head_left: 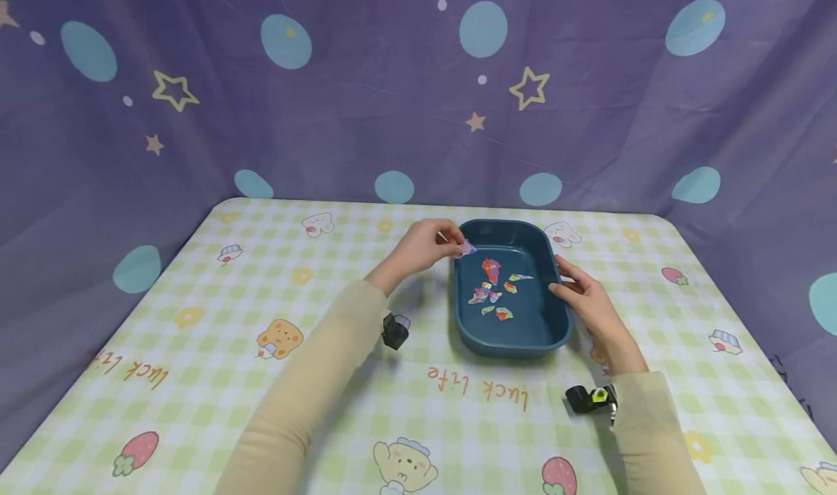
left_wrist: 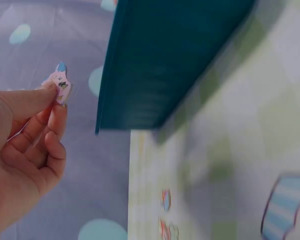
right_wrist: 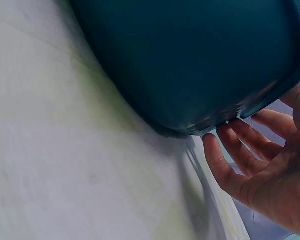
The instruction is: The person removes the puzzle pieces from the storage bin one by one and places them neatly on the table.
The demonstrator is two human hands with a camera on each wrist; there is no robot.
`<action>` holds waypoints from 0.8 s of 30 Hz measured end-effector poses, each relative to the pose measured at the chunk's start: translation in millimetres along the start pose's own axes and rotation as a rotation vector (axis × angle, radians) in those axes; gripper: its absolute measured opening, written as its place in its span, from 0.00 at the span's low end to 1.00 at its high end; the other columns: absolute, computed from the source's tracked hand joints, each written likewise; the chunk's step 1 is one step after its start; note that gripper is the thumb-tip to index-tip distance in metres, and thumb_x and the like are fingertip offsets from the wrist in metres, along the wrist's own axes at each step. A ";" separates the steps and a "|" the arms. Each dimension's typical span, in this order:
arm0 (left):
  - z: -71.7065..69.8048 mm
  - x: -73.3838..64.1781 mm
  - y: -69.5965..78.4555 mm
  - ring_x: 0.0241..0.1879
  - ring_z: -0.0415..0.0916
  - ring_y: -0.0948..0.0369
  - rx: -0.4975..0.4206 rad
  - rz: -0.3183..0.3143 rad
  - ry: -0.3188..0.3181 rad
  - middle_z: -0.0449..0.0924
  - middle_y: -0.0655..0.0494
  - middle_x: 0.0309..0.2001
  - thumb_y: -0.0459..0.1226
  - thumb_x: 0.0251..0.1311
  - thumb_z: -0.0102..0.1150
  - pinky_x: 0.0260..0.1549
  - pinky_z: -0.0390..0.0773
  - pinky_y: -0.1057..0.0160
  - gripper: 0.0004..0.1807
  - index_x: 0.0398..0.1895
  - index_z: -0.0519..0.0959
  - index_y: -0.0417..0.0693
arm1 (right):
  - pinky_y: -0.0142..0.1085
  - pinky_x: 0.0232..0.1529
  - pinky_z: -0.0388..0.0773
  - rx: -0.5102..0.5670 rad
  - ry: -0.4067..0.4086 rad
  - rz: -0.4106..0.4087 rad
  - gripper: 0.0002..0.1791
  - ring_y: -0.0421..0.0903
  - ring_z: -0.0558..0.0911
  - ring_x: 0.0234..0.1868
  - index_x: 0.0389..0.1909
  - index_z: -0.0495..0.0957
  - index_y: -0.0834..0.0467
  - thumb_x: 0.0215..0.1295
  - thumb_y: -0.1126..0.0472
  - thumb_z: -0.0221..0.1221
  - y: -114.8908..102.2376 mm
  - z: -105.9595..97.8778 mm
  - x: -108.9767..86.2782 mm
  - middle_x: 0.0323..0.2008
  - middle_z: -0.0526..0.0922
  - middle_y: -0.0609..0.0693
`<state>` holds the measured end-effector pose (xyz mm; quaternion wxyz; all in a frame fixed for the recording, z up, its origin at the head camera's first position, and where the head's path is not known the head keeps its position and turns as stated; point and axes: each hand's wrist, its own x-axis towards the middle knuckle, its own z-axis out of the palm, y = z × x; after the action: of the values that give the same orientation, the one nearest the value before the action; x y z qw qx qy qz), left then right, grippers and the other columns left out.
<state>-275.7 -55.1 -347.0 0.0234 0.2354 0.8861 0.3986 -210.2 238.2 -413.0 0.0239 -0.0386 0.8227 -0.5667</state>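
Note:
My left hand (head_left: 425, 248) pinches a small pink printed cut-out piece (left_wrist: 63, 86) between thumb and fingers. It holds the piece over the left rim of a dark teal plastic tub (head_left: 513, 349), near the back corner. The cut-out has an irregular outline and a blue tip. On the right side, my right hand (head_left: 586, 302) grips the tub, thumb over the rim and fingers along the outer wall. In the right wrist view the fingertips (right_wrist: 210, 142) touch the tub's side. Several colourful, jagged printed pieces (head_left: 490, 271) lie scattered on the tub's floor.
The tub stands on a table with a green-and-white checked cloth (head_left: 366, 393) printed with cartoon figures. A purple curtain (head_left: 392, 117) with stars and blue ovals hangs behind the table. Black wrist cameras (head_left: 395, 331) sit by both sleeves.

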 end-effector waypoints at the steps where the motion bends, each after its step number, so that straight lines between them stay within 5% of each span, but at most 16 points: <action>1: -3.4 -1.7 -2.4 0.30 0.76 0.62 -0.005 -0.013 0.005 0.78 0.57 0.32 0.38 0.55 0.60 0.26 0.74 0.67 0.04 0.34 0.80 0.50 | 0.18 0.42 0.69 0.000 -0.002 -0.001 0.33 0.25 0.71 0.43 0.68 0.54 0.54 0.64 0.57 0.54 -0.5 -0.2 -0.2 0.63 0.62 0.61; 8: -19.2 -13.8 -25.8 0.31 0.77 0.59 -0.021 -0.079 0.071 0.79 0.53 0.35 0.37 0.55 0.60 0.31 0.75 0.66 0.05 0.34 0.79 0.47 | 0.19 0.41 0.69 0.005 0.001 0.011 0.33 0.25 0.72 0.43 0.68 0.54 0.53 0.64 0.57 0.54 -1.9 0.2 -0.7 0.62 0.62 0.62; 15: -23.8 -25.0 -55.5 0.32 0.77 0.57 -0.089 -0.209 0.131 0.79 0.50 0.37 0.35 0.56 0.59 0.28 0.78 0.60 0.06 0.36 0.79 0.45 | 0.19 0.41 0.69 -0.004 0.001 0.017 0.33 0.27 0.72 0.44 0.69 0.54 0.53 0.64 0.58 0.53 0.4 -0.2 -0.7 0.63 0.63 0.60; 24: -33.7 -29.7 -88.5 0.39 0.76 0.54 -0.036 -0.280 0.210 0.79 0.48 0.38 0.34 0.55 0.57 0.37 0.73 0.62 0.09 0.38 0.79 0.42 | 0.19 0.42 0.69 -0.011 0.003 0.012 0.33 0.31 0.71 0.48 0.69 0.54 0.52 0.64 0.57 0.54 -0.6 0.6 0.1 0.64 0.61 0.59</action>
<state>-292.3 -142.1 -391.9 -0.0099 0.0662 0.9005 0.4296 -210.2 237.4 -412.7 0.0259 -0.0327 0.8259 -0.5622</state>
